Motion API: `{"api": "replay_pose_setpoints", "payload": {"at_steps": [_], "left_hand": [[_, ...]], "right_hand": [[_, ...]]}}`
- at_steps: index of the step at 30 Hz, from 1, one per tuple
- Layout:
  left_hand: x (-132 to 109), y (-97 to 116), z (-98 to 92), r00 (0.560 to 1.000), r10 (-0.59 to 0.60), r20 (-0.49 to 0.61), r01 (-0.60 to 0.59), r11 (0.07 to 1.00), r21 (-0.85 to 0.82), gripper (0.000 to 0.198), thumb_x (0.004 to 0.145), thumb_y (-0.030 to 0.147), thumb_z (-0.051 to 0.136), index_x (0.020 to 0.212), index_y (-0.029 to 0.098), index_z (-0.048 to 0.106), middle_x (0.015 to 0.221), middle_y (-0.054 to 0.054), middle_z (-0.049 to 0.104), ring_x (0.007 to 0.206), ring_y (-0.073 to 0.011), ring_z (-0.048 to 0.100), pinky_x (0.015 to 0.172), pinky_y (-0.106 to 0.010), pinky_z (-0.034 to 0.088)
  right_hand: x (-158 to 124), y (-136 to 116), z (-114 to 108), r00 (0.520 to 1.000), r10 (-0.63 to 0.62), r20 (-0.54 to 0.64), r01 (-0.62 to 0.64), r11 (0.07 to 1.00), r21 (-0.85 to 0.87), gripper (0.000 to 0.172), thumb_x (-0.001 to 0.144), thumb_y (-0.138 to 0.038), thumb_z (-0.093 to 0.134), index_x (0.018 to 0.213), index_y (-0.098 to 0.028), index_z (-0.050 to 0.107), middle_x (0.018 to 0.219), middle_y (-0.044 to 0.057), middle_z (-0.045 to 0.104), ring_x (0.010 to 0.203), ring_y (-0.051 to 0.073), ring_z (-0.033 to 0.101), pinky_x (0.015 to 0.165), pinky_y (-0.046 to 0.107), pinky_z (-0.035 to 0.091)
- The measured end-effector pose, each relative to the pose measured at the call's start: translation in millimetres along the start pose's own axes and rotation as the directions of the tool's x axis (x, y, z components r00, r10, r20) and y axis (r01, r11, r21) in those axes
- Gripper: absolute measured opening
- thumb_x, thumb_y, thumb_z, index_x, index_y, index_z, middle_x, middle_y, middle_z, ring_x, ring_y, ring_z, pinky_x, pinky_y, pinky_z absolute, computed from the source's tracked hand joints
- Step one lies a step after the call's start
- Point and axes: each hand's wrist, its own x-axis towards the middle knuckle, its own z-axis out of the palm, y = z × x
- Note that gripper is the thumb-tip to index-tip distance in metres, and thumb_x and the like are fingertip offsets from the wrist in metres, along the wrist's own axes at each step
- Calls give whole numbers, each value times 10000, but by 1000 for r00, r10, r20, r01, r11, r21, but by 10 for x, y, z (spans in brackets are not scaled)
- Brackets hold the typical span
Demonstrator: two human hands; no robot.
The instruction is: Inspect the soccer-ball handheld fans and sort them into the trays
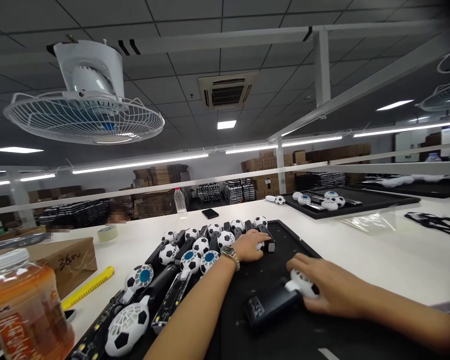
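Note:
My right hand (332, 285) is wrapped round the white soccer-ball head of a small handheld fan (272, 304). Its black handle points left above the black tray (243, 325). My left hand (249, 245), with a watch and a bracelet on its wrist, reaches to the far end of the tray. Its fingers close over the ball head of another handheld fan (271, 245), mostly covered by the hand. Beside my left forearm lie several more soccer-ball fans (127, 327) in rows, some with clear handles showing circuit parts.
An orange drink bottle (26, 310), a carton (73, 260) and a yellow utility knife (90, 287) are at the left. Farther back are a tape roll (108, 233), a water bottle (180, 202) and a phone (210, 213). A second black tray (382, 200) holds fans.

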Motion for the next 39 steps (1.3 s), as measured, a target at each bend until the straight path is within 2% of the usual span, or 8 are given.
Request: {"api": "replay_pose_setpoints", "payload": {"at_steps": [4, 8, 14, 23, 28, 33, 36, 39], "left_hand": [[-11, 24, -23, 1000, -1, 3, 1, 1000, -17, 537, 759, 161, 585, 1286, 196, 490, 1394, -77, 486, 1315, -267, 371, 1058, -507, 358], [-11, 21, -20, 1000, -8, 1, 8, 1000, -19, 576, 740, 156, 574, 1304, 212, 474, 1414, -67, 467, 1338, -273, 335, 1068, -517, 347], [-26, 39, 22, 999, -31, -13, 31, 999, 34, 604, 709, 205, 555, 1307, 252, 484, 1415, 7, 483, 1315, -249, 368, 1087, -454, 362], [-328, 446, -119, 983, -177, -46, 183, 968, 170, 616, 810, 381, 486, 1356, 112, 397, 1488, -140, 353, 1356, -330, 313, 1111, -484, 314], [-1143, 782, -424, 939, -319, -130, 342, 907, 244, 561, 855, 368, 412, 1372, 154, 374, 1506, -124, 318, 1389, -289, 258, 1167, -444, 200], [-2151, 740, -537, 757, -612, -231, 654, 704, 278, 556, 818, 270, 424, 1346, 97, 406, 1456, -185, 381, 1347, -338, 330, 1118, -500, 263], [-2636, 612, -560, 629, -730, -268, 777, 578, 249, 547, 806, 259, 421, 1296, 15, 434, 1309, -265, 507, 1224, -383, 469, 1009, -536, 373], [-2950, 552, -564, 603, -755, -257, 798, 572, 191, 557, 793, 335, 480, 1268, 44, 473, 1220, -219, 583, 1136, -327, 549, 989, -446, 414]], "right_hand": [[35, 415, -193, 920, 355, -167, -308, 917, 252, 340, 710, -308, 568, 1027, -202, 507, 930, 70, 593, 788, 227, 598, 719, 376, 490], [294, 726, -320, 715, 698, 37, -536, 513, 671, 511, 730, -559, 586, 1045, -182, 445, 833, 66, 592, 589, 176, 602, 488, 286, 476], [886, 798, 28, 738, 667, 106, -531, 476, 702, 500, 802, -626, 453, 888, -134, 492, 642, 71, 578, 492, 132, 553, 475, 246, 462], [1196, 817, 348, 859, 501, -105, -449, 837, 313, 548, 885, -509, 338, 1150, -57, 498, 1117, 260, 570, 1078, 386, 559, 870, 485, 450], [796, 609, 298, 914, 376, -154, -360, 925, 122, 662, 843, -327, 470, 1381, 15, 290, 1352, 298, 392, 1154, 388, 511, 959, 469, 411], [300, -215, 160, 996, 21, -86, -26, 998, -65, 634, 809, -219, 495, 1411, -97, 338, 1465, 220, 298, 1308, 375, 360, 1056, 488, 347], [164, -831, 148, 956, -291, 28, 292, 948, -124, 647, 777, -111, 477, 1406, -208, 362, 1464, 172, 331, 1273, 348, 420, 1021, 480, 403], [213, -1342, 276, 821, -571, 30, 564, 800, -204, 628, 754, -52, 476, 1354, -232, 423, 1379, 155, 446, 1152, 322, 520, 927, 462, 479]]}}
